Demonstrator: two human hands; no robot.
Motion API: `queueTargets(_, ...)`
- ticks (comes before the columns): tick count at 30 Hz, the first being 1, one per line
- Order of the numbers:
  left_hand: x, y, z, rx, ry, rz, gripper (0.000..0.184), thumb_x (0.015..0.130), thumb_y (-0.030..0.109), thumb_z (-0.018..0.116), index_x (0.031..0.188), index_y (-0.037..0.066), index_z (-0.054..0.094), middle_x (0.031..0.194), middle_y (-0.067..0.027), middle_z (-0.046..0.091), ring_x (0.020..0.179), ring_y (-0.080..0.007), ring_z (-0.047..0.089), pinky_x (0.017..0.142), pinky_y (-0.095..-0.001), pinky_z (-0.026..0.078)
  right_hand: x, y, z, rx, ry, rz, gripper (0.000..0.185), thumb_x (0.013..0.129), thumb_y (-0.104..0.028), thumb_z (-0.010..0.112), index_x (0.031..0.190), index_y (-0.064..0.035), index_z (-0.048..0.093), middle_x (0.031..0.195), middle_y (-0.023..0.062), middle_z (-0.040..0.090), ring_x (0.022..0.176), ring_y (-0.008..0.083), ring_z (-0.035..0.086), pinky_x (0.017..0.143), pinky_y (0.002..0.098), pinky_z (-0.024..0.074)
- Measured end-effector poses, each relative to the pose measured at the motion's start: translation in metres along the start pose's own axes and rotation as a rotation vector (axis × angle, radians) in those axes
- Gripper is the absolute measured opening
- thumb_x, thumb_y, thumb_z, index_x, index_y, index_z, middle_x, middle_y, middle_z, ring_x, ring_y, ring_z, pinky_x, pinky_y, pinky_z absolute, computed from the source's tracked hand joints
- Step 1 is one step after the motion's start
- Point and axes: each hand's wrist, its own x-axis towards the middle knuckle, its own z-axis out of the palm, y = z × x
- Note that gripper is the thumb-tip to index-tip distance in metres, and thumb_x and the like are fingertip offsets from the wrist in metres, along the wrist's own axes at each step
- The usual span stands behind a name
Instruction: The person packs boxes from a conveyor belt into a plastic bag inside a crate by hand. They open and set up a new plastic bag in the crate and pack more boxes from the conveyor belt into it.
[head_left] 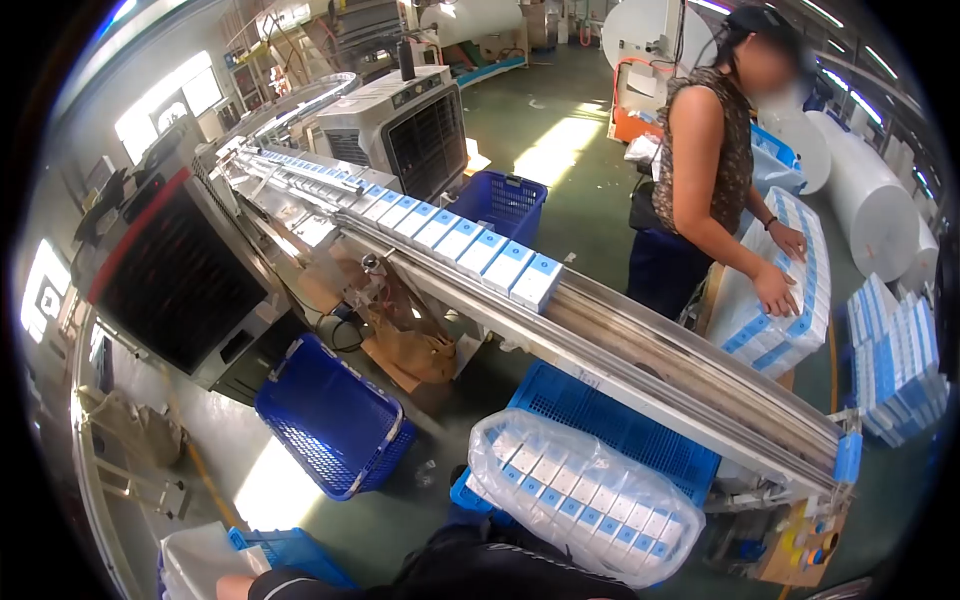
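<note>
Neither of my hands shows. At the bottom left edge, a bit of bare skin [236, 587] appears beside a black sleeve with a white stripe; no fingers can be made out there. A clear plastic bag [585, 500] holding rows of small white and blue boxes lies right in front of my body, at the blue crates [610, 415]. Beyond it, a conveyor [680, 380] runs diagonally, carrying a line of white and blue boxes [455, 242] that ends near its middle.
Across the conveyor, a co-worker [705, 150] rests both hands on a wrapped bundle of boxes [775, 300]. An empty blue basket [335, 425] stands on the floor at left, another [500, 205] behind the conveyor. Stacked boxes [895, 360] are at far right, a dark-fronted machine [175, 280] at left.
</note>
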Motion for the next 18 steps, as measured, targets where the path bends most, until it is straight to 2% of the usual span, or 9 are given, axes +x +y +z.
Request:
queueTargets(11, 0.010, 0.001, -0.017, 0.005, 0.054, 0.067, 0.035, 0.085, 0.033, 0.056, 0.107, 0.005, 0.061, 0.112, -0.0172, 0.060, 0.104, -0.0356, 0.056, 0.088, -0.0456, 0.046, -0.009, 0.007, 0.004, -0.002, -0.091, 0.009, 0.030, 0.086, -0.028, 0.061, 0.103, -0.0033, 0.063, 0.097, 0.0188, 0.065, 0.088, 0.0335, 0.064, 0.077, 0.0430, 0.0501)
queueTargets(18, 0.019, 0.010, -0.041, 0.112, -0.095, 0.122, 0.036, 0.086, 0.030, 0.057, 0.113, 0.006, 0.058, 0.117, -0.0157, 0.057, 0.109, -0.0354, 0.053, 0.092, -0.0453, 0.043, -0.051, 0.039, 0.012, -0.015, -0.369, 0.040, 0.032, 0.085, -0.028, 0.061, 0.106, -0.0032, 0.062, 0.102, 0.0191, 0.064, 0.092, 0.0348, 0.063, 0.080, 0.0434, 0.0497)
